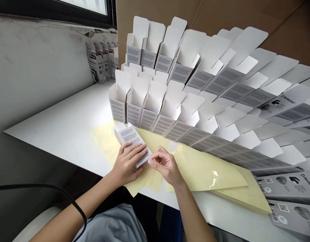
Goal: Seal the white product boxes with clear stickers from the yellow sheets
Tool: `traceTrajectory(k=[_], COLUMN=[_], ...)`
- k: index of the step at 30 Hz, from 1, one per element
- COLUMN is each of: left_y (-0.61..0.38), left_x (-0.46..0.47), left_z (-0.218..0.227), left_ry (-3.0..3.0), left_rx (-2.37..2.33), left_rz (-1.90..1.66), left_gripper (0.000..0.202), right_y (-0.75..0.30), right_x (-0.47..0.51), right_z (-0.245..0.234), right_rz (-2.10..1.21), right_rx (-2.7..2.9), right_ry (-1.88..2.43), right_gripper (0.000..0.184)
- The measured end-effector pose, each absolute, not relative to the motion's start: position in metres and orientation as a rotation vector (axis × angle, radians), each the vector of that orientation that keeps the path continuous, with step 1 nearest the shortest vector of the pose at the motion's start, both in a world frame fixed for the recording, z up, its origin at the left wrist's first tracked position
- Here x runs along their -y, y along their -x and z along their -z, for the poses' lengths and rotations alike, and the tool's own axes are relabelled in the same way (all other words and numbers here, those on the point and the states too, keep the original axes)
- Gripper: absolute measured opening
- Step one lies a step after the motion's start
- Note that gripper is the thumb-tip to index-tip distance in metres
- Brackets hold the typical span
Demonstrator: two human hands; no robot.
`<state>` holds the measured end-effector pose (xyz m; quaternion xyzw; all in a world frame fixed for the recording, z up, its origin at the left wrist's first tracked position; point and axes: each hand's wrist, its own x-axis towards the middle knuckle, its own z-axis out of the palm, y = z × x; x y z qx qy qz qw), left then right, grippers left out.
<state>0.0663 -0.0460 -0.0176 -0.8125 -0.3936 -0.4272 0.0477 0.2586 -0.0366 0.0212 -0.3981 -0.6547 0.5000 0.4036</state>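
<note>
A small white carton [131,137] with grey printed text lies flat on yellow backing sheets [202,169] near the table's front edge. My left hand [128,163] rests on the carton's near end, fingers laid flat over it and holding it down. My right hand [165,164] is just to its right, thumb and forefinger pinched together at the carton's near corner. What the pinch holds is too small to make out.
Rows of upright open cartons [155,107] with raised flaps fill the white table [61,124] behind and to the right. Flat printed cartons [291,186] lie at the right edge. More boxes [101,62] stand by the wall. A black cable [69,198] crosses lower left.
</note>
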Motion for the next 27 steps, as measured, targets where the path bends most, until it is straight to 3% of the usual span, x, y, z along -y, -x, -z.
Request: traceTrajectory(k=[27], left_y=[-0.067], left_x=[0.047], left_z=[0.019], left_ry=[2.463], left_rx=[1.211], left_rz=[1.323], left_gripper=[0.052], right_y=[-0.255], right_x=[0.041], right_z=[-0.008], right_rz=[-0.775], right_rx=[1.832], right_ry=[0.988], right_gripper=[0.01])
